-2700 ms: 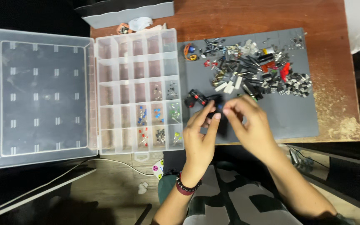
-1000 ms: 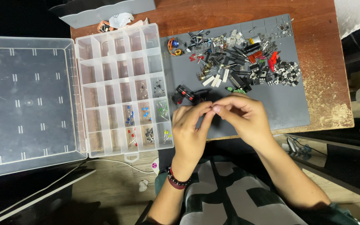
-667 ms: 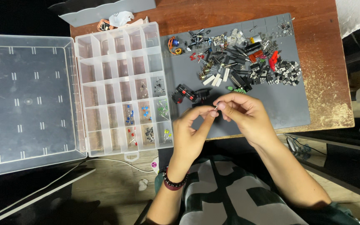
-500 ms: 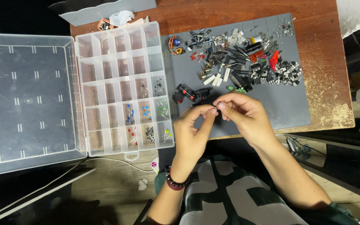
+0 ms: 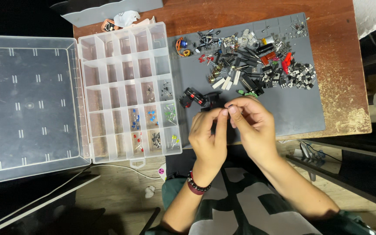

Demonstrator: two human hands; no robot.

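My left hand (image 5: pixel 208 137) and my right hand (image 5: pixel 251 122) meet fingertip to fingertip over the near edge of a grey work mat (image 5: pixel 292 109). Between the fingertips is a tiny dark part (image 5: pixel 229 105), too small to identify. Just beyond the hands lie small black and red components (image 5: pixel 195 97). A heap of mixed electronic parts (image 5: pixel 253 61) covers the far half of the mat. To the left stands an open clear compartment box (image 5: pixel 129 91) with small coloured parts in its near right cells.
The box's clear lid (image 5: pixel 29 104) lies flat at far left. The mat rests on a brown wooden table (image 5: pixel 340 52). A grey tray (image 5: pixel 109 11) and crumpled bits sit at the far edge. A white cable (image 5: pixel 122 167) runs below the box.
The hands stay together at the mat's near edge, with only small finger shifts. The camera view has drifted a little.
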